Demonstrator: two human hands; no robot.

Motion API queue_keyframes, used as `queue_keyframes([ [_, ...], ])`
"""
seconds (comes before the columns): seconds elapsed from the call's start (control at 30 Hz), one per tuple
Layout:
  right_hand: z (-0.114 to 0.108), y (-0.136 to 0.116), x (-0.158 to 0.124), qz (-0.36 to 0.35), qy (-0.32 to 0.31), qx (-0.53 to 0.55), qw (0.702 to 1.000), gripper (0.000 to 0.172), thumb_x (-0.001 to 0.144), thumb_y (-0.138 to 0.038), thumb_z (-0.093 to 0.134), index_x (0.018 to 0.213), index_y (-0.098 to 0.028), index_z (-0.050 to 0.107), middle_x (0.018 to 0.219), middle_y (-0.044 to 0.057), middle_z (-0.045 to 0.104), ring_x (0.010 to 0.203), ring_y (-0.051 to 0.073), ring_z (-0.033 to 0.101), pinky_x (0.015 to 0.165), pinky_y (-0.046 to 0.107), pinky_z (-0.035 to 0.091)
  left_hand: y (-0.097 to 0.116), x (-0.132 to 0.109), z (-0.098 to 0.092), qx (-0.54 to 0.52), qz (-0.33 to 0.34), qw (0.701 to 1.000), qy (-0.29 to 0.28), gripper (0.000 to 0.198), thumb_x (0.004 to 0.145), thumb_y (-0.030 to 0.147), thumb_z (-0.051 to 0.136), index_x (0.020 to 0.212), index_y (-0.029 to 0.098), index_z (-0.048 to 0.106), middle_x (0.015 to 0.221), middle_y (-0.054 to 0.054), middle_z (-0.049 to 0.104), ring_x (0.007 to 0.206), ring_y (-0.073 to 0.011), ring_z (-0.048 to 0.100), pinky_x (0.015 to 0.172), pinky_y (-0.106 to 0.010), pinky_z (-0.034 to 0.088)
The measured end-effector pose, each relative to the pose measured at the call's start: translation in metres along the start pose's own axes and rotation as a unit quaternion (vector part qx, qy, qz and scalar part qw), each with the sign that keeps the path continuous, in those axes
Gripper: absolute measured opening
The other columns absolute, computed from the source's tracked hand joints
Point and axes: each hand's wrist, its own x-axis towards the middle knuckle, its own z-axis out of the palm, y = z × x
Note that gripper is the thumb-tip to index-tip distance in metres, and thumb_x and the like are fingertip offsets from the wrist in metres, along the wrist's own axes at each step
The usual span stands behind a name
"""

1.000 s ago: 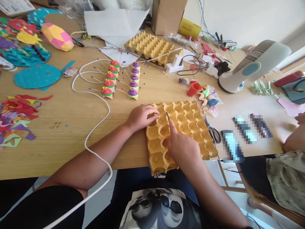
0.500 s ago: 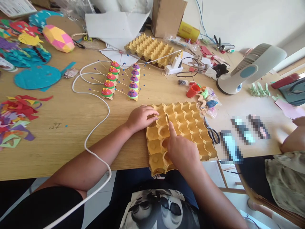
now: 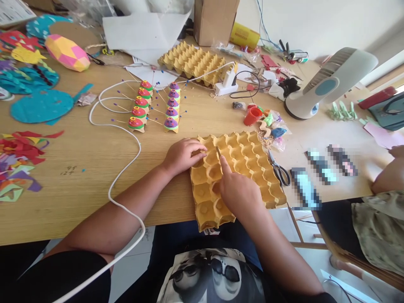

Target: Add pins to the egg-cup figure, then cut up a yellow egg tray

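A yellow cardboard egg tray [image 3: 252,162] lies at the near edge of the wooden table [image 3: 94,176], its near end hanging over the edge. My left hand [image 3: 182,155] presses down on the tray's left rim with curled fingers. My right hand [image 3: 236,191] rests on the tray and grips a thin blade [image 3: 218,152], forefinger stretched along it, with the tip in a ridge between cups.
Scissors [image 3: 279,170] lie right of the tray. Painted egg-cup figures with pins [image 3: 154,108] stand behind, a second egg tray [image 3: 192,63] and a white fan [image 3: 331,82] farther back. A white cable [image 3: 126,160] crosses the table. Coloured paper shapes [image 3: 19,155] lie left. Another person's arm [image 3: 389,179] is at right.
Both hands stay on the tray in nearly the same pose. The view has shifted slightly; the blade tip shows little movement.
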Motion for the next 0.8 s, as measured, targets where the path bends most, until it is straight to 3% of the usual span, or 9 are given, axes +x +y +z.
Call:
queue_keyframes([
  [0.53, -0.012, 0.002, -0.015, -0.012, -0.01, -0.056, 0.998, 0.072, 0.099, -0.019, 0.042, 0.167, -0.013, 0.02, 0.074, 0.01, 0.076, 0.065, 0.024, 0.075, 0.051, 0.028, 0.049, 0.0, 0.001, 0.0, -0.003, -0.004, 1.0, -0.007, 0.029, 0.097, 0.046, 0.062, 0.105, 0.023, 0.078, 0.107, -0.005, 0.079, 0.099, -0.0229, 0.069, 0.091, -0.036, 0.05],
  [0.8, -0.025, 0.014, -0.018, -0.017, -0.028, -0.006, 0.999, 0.064, 0.105, -0.025, 0.035, 0.167, -0.021, 0.025, 0.089, 0.008, 0.08, 0.082, 0.024, 0.076, 0.06, 0.029, 0.047, -0.001, 0.001, 0.001, -0.011, 0.003, 1.0, -0.004, 0.027, 0.097, 0.044, 0.062, 0.104, 0.023, 0.078, 0.107, -0.005, 0.079, 0.099, -0.023, 0.069, 0.092, -0.036, 0.05],
])
